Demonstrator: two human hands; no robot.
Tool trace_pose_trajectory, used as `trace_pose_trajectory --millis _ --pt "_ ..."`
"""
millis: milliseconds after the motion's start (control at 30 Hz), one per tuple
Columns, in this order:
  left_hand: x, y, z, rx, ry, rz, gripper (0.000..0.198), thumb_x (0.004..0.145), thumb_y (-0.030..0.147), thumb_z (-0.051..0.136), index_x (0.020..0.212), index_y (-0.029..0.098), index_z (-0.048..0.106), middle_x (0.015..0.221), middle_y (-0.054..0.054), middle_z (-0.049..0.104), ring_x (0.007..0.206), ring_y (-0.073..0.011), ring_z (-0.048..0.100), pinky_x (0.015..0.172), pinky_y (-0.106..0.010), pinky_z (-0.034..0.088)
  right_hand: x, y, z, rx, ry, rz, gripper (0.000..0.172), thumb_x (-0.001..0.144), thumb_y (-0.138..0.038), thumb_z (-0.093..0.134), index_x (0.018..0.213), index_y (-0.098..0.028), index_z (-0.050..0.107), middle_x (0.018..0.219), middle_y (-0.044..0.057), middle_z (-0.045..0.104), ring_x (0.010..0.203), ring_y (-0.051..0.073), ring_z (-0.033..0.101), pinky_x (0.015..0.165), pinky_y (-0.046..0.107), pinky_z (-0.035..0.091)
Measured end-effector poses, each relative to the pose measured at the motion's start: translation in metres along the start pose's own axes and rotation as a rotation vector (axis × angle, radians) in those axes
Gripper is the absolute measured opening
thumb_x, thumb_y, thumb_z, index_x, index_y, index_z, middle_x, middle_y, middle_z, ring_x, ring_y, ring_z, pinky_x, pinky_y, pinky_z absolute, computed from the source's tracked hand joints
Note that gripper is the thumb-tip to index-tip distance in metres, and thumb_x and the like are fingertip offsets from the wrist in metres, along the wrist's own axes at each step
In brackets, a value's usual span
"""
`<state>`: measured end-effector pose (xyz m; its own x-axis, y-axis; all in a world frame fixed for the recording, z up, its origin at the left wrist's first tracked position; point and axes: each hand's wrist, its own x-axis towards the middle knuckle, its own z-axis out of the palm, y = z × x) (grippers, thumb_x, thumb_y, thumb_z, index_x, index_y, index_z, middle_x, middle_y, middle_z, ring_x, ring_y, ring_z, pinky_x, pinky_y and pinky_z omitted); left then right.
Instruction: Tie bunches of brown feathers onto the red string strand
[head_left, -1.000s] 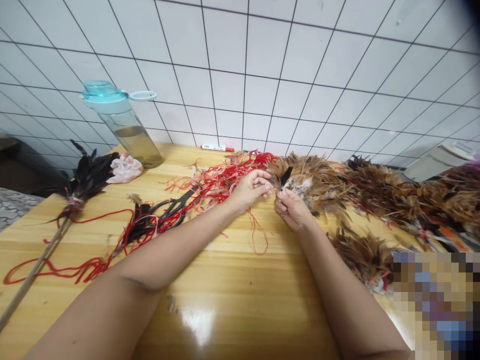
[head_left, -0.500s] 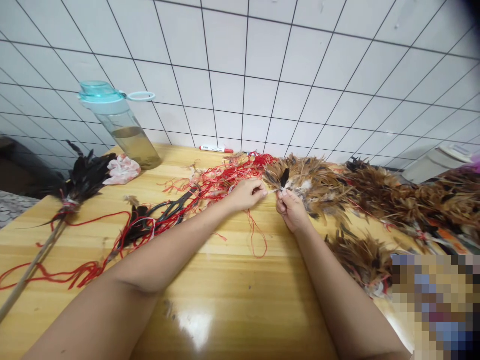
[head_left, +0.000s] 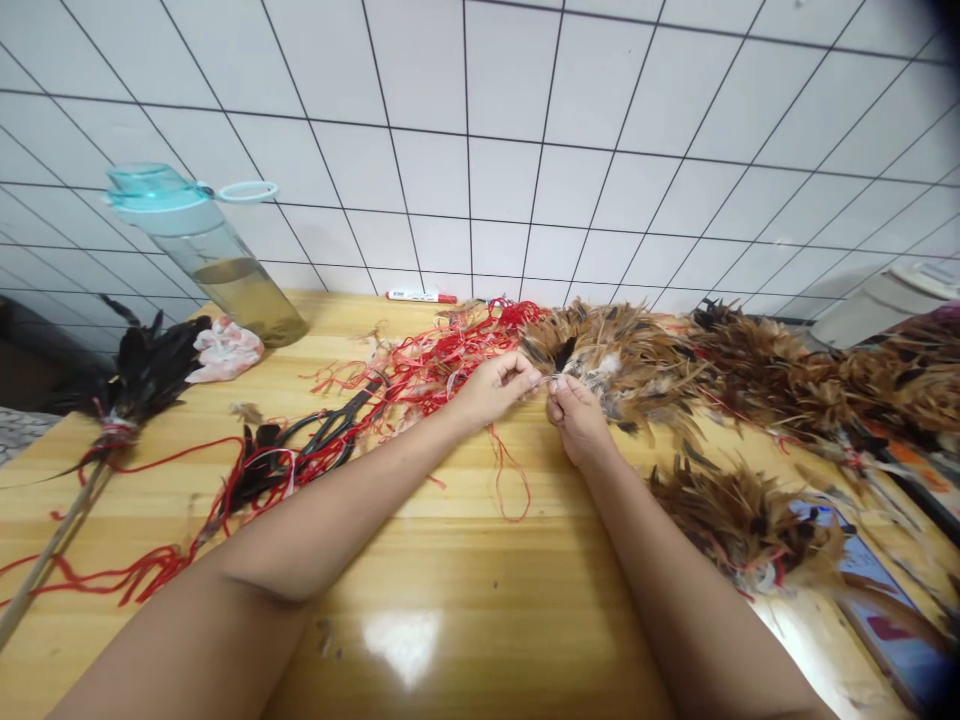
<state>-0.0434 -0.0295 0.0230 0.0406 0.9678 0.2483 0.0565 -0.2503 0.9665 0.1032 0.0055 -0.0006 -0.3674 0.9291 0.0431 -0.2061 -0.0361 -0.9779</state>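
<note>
My left hand (head_left: pixel 502 386) is closed in a pinch at the middle of the view, beside a tangle of red string (head_left: pixel 450 350). Close to its right, my right hand (head_left: pixel 576 412) pinches too, at the near left edge of a brown feather bundle (head_left: pixel 637 365). Something thin and pale spans the small gap between the fingertips; it is too small to make out. A dark feather (head_left: pixel 565 353) stands just above the right fingertips. One loop of red string (head_left: pixel 513 480) lies on the wooden table (head_left: pixel 450 600) below the hands.
Black scissors (head_left: pixel 337 425) lie among red strings at left. Farther left are a bottle (head_left: pixel 225 270), crumpled tissue (head_left: pixel 227 350) and black feathers on a stick (head_left: pixel 56 540). A marker (head_left: pixel 421 296) lies by the wall. More brown feathers (head_left: pixel 750 510) and a phone (head_left: pixel 892 620) are at right.
The view has shifted slightly, so the bottle and black feathers appear farther left. The hands' fingertips are a little closer together. The phone at right now shows where a blurred patch was.
</note>
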Motion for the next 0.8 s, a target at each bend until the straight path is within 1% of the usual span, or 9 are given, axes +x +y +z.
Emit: trace_pose_trajectory --millis 100,167,267,367,433,533,600,700,800 --pt "0.001 -0.002 0.003 -0.062 0.001 -0.006 0.022 0.075 0.03 0.066 0.083 0.013 0.055 0.076 0.0 0.058 0.066 -0.0077 0.052 0.065 -0.021 0.042 -0.001 -0.001 0.002 0.06 0.008 0.019 0.035 0.073 -0.051 0.062 0.07 -0.021 0.044 0.049 -0.007 0.033 0.045 0.007 0.024 0.045 0.023 0.016" --pt "-0.001 0.0 0.004 -0.055 0.013 0.024 0.019 0.075 0.023 0.064 0.088 0.013 0.056 0.081 -0.001 0.059 0.07 -0.0078 0.054 0.067 -0.021 0.043 -0.002 0.0 0.005 0.08 0.007 0.043 0.036 0.071 -0.05 0.065 0.07 -0.021 0.044 0.049 -0.008 0.033 0.044 0.007 0.024 0.045 0.023 0.015" --pt "-0.003 0.003 0.004 0.076 0.053 0.093 0.011 0.079 0.018 0.057 0.089 0.014 0.058 0.082 -0.002 0.061 0.072 -0.0084 0.055 0.068 -0.021 0.043 -0.006 0.001 0.013 0.114 -0.003 0.068 0.036 0.071 -0.049 0.065 0.069 -0.021 0.044 0.049 -0.008 0.034 0.043 0.006 0.025 0.043 0.022 0.015" --pt "-0.006 0.005 0.003 0.235 0.09 0.167 0.009 0.08 0.016 0.053 0.086 0.014 0.06 0.082 -0.002 0.061 0.075 -0.0096 0.055 0.07 -0.022 0.043 -0.009 0.003 0.021 0.172 0.009 0.067 0.036 0.071 -0.047 0.067 0.069 -0.02 0.043 0.051 -0.008 0.035 0.042 0.004 0.026 0.041 0.021 0.016" --pt "-0.007 0.004 0.003 0.233 0.106 0.176 0.01 0.082 0.017 0.052 0.086 0.015 0.06 0.08 -0.002 0.06 0.073 -0.0095 0.054 0.068 -0.022 0.043 -0.009 0.004 0.023 0.193 0.05 0.056 0.036 0.07 -0.046 0.068 0.069 -0.02 0.043 0.051 -0.009 0.034 0.042 0.004 0.026 0.04 0.02 0.016" --pt "-0.006 0.002 0.005 0.07 0.088 0.12 0.011 0.083 0.018 0.05 0.09 0.015 0.057 0.076 0.0 0.058 0.067 -0.0085 0.053 0.065 -0.021 0.044 -0.008 0.007 0.021 0.188 0.131 0.044 0.035 0.071 -0.045 0.067 0.068 -0.02 0.043 0.048 -0.009 0.033 0.041 0.004 0.025 0.039 0.019 0.014" --pt "-0.005 -0.001 0.007 -0.025 0.075 0.06 0.01 0.082 0.017 0.051 0.091 0.015 0.055 0.074 0.001 0.056 0.065 -0.0078 0.053 0.063 -0.021 0.045 -0.007 0.008 0.02 0.183 0.156 0.044 0.035 0.072 -0.045 0.067 0.067 -0.02 0.043 0.049 -0.009 0.033 0.041 0.004 0.025 0.039 0.019 0.013" --pt "-0.004 -0.004 0.009 -0.127 0.129 -0.055 0.01 0.078 0.013 0.052 0.088 0.015 0.052 0.069 0.002 0.055 0.06 -0.0068 0.052 0.06 -0.02 0.044 -0.008 0.007 0.021 0.185 0.131 0.037 0.035 0.071 -0.044 0.067 0.068 -0.02 0.042 0.052 -0.008 0.036 0.043 0.004 0.026 0.04 0.02 0.014" --pt "-0.002 -0.007 0.007 -0.267 0.183 -0.125 0.009 0.075 0.01 0.052 0.083 0.015 0.05 0.066 0.003 0.054 0.058 -0.0061 0.052 0.056 -0.018 0.042 -0.009 0.005 0.023 0.165 0.061 0.031 0.035 0.072 -0.046 0.065 0.069 -0.021 0.041 0.052 -0.009 0.035 0.043 0.005 0.026 0.042 0.02 0.015"
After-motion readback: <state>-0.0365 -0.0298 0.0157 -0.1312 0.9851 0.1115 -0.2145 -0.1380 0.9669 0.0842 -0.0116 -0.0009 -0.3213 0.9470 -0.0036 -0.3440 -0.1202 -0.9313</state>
